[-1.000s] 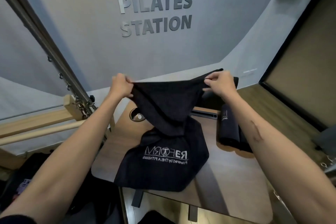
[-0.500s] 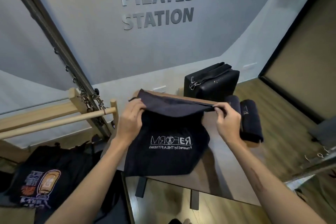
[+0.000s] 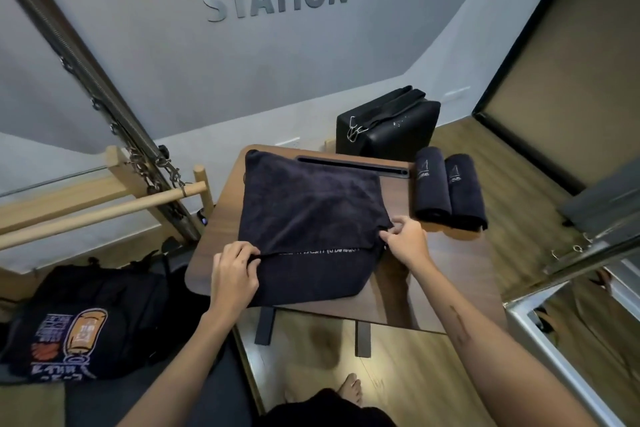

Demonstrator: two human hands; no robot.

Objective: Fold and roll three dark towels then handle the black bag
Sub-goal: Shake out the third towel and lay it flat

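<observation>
Two hands on one towel: left hand pinching the folded-over edge, keeping it flat on the small table; right hand pinching the opposite corner, probably squaring the fold. Bare wood beyond, then two rolled towels parked aside, black bag behind them.

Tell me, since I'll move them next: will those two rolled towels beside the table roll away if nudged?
Probably not far. The two rolled towels lie pressed side by side on the floor, so each likely blocks the other. They look soft and thick, so a nudge would likely squash or loosen them.
</observation>
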